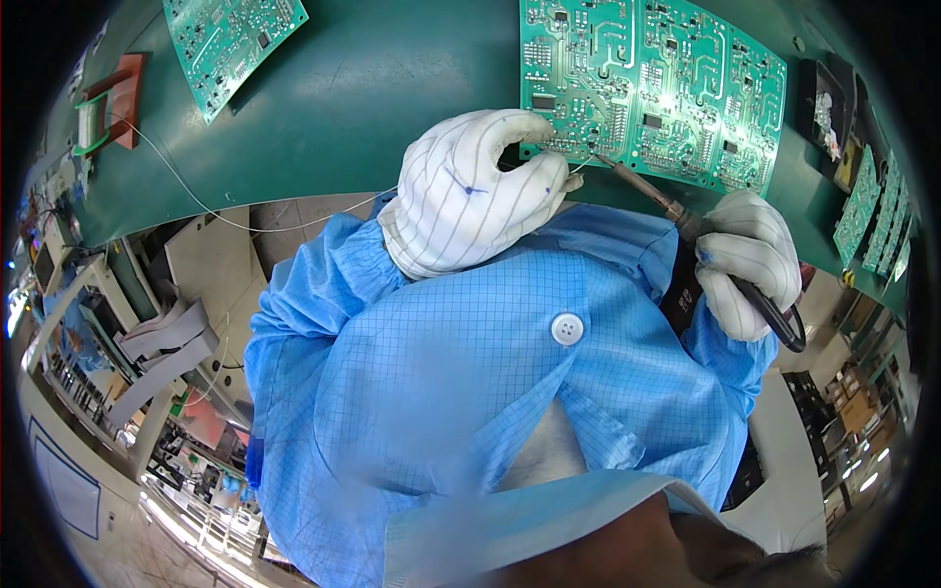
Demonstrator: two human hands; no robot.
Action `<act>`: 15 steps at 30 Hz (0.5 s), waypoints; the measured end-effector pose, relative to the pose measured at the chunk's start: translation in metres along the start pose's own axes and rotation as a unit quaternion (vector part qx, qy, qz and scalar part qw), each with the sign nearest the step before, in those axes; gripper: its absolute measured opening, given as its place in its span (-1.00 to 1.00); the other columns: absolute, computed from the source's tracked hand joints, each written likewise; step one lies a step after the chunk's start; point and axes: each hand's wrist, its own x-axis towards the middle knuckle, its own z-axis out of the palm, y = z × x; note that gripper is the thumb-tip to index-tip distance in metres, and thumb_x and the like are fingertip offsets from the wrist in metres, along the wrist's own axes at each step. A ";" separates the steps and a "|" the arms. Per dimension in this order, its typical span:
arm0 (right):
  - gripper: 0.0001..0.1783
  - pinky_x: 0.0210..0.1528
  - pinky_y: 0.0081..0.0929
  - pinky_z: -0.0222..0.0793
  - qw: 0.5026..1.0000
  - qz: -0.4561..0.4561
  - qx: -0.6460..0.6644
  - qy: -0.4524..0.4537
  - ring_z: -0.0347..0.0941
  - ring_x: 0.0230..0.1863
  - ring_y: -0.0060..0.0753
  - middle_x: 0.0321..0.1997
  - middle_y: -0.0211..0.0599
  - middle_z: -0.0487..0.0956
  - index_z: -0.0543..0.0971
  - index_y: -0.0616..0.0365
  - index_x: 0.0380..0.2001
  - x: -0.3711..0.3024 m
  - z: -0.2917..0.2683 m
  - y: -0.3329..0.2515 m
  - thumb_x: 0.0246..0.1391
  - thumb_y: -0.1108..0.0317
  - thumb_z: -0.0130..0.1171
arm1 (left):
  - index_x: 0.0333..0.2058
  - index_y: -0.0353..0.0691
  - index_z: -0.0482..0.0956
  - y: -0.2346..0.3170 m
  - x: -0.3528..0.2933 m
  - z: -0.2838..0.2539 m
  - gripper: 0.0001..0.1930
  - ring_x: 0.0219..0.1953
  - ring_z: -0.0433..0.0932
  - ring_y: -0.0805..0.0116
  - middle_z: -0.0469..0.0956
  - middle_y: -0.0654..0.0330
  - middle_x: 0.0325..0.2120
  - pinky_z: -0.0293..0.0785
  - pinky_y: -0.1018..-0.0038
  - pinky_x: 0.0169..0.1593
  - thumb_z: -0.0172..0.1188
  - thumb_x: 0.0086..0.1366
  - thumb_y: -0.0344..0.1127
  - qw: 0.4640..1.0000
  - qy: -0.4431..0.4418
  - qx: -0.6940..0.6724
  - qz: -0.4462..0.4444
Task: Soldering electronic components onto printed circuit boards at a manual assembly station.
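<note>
My left hand, in a white striped glove, pinches a thin solder wire between thumb and forefinger. The wire's short end pokes out toward the lower edge of a green circuit board panel. In the matching glove, my right hand grips a soldering iron by its dark handle. The iron's tip meets or nearly meets the board beside the wire end; exact contact is too small to tell. The wire runs slackly back left to a spool on a reddish-brown holder.
A second green circuit board lies at the far left of the green table. Several smaller boards stand at the right edge, near a black bin of small parts. The iron's black cable loops below my right hand.
</note>
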 end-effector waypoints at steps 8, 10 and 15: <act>-0.67 -0.40 -0.15 0.39 1.000 0.022 0.007 -0.016 0.46 -0.50 -0.04 -0.49 -0.06 0.55 0.54 0.31 -0.42 -0.005 -0.003 0.000 -0.36 0.35 0.23 | -0.40 -0.17 0.54 -0.002 0.000 -0.001 -0.75 -0.23 0.61 0.22 0.56 0.14 -0.21 0.62 0.33 -0.19 0.43 0.00 -0.27 1.000 0.011 -0.012 0.013; -0.69 -0.39 -0.14 0.40 0.999 0.026 0.003 -0.033 0.47 -0.48 -0.07 -0.46 -0.05 0.56 0.54 0.32 -0.40 -0.010 -0.007 0.001 -0.30 0.39 0.22 | -0.42 -0.18 0.53 -0.002 -0.001 -0.003 -0.76 -0.23 0.61 0.21 0.56 0.12 -0.21 0.62 0.33 -0.19 0.43 0.00 -0.28 1.000 0.008 -0.017 0.011; -0.81 -0.31 -0.19 0.48 0.987 0.108 0.050 0.106 0.48 -0.42 -0.13 -0.33 0.09 0.57 0.50 0.32 -0.22 -0.041 -0.018 0.005 0.10 0.46 0.09 | -0.43 -0.19 0.52 -0.002 -0.004 -0.008 -0.76 -0.23 0.63 0.18 0.56 0.07 -0.19 0.62 0.32 -0.17 0.42 -0.02 -0.31 1.000 -0.010 -0.024 -0.009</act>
